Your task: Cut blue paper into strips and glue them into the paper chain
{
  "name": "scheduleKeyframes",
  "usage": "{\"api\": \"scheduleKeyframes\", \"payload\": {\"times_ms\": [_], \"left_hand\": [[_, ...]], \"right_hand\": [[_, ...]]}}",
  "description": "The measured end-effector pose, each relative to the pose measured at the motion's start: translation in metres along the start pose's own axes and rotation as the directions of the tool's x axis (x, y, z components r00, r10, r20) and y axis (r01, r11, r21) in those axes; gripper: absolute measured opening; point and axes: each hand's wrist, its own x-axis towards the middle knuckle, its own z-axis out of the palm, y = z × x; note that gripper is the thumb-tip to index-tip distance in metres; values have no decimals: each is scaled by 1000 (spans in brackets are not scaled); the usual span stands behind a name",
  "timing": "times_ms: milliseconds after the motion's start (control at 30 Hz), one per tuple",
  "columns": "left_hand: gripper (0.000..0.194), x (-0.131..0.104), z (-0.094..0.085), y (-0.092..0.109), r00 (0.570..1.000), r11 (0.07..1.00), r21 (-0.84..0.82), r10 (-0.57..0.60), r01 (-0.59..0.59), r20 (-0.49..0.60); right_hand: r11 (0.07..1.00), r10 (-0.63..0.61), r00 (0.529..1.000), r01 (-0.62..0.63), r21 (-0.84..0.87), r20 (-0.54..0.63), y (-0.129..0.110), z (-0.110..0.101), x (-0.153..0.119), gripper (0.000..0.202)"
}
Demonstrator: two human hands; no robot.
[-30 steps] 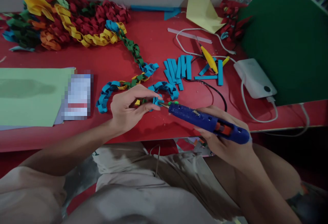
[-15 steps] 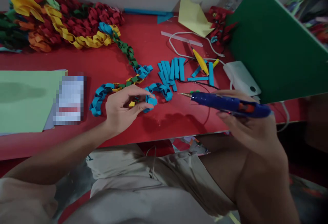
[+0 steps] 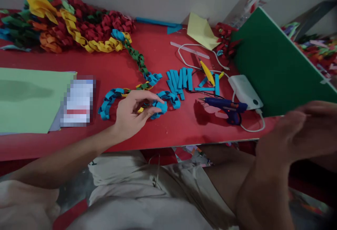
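Observation:
My left hand [image 3: 134, 112] pinches a blue paper link [image 3: 162, 107] at the end of a blue paper chain [image 3: 170, 98] near the table's front edge. Away from the table things, my right hand [image 3: 302, 131] is raised at the right with no object visible in it; its fingers are partly smeared. The blue glue gun [image 3: 223, 105] rests on the red table, its tip toward the left and a small red light showing. Loose blue paper strips [image 3: 180, 79] lie behind the chain. A yellow pointed tool [image 3: 207, 72] sits behind the glue gun.
A white power box [image 3: 244, 91] with a cable stands before a green board [image 3: 279, 61]. Green paper sheets [image 3: 28, 100] and a blurred-out phone-like item [image 3: 79, 102] are at the left. Heaped coloured paper chains [image 3: 89, 23] fill the back left of the red table [image 3: 147, 135].
My right hand has let go of the glue gun, which now rests on the table, and has moved to the right. The left hand keeps its pinch on the blue link.

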Motion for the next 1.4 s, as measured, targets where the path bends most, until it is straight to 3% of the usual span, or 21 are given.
{"api": "scheduleKeyframes", "payload": {"times_ms": [33,67,100,133,200,367,567,767,900,967,1067,1133,1200,1400], "left_hand": [[31,1,0,1,1000,1000,-17,14,-13,15],[31,2,1,2,999,999,-37,33,-31,28],[30,3,2,3,998,997,-52,51,-49,39],[30,4,3,4,997,997,-57,62,-59,47],[29,6,4,5,995,996,-49,83,-81,53],[24,6,2,6,998,995,75,64,-65,24],[25,8,-2,10,987,931,327,158,-162,40],[38,5,-1,11,962,876,397,242,-274,131],[34,7,-2,12,961,862,426,238,-276,142],[24,9,-2,13,977,905,371,172,-208,128],[11,12,-3,13,991,986,159,-70,51,115],[13,12,-2,12,962,970,4,-243,244,122],[19,11,0,11,932,930,-94,-345,355,110],[19,7,6,12,934,929,-104,-355,356,31]], "right_hand": [[993,-108,990,112,40,-95,-22,9,-1,25],[984,-150,986,142,109,70,-43,19,-4,15],[959,-233,932,171,227,280,-62,30,-8,20],[942,-254,866,120,313,431,-78,42,-13,29],[902,-304,814,79,425,495,-99,63,-22,30],[872,-275,860,35,489,429,-108,87,-33,18],[886,-250,875,33,463,415,-112,88,-33,17],[909,-166,898,-21,416,408,-112,87,-37,12],[904,-150,899,-44,425,411,-107,88,-38,13],[892,-161,892,-52,449,422,-103,88,-38,15],[867,-198,877,-52,496,438,-100,89,-37,18],[858,-208,867,-61,510,454,-99,90,-37,20],[866,-159,873,-102,490,462,-101,90,-37,21],[882,13,858,-252,398,514,-108,94,-44,12]]}}
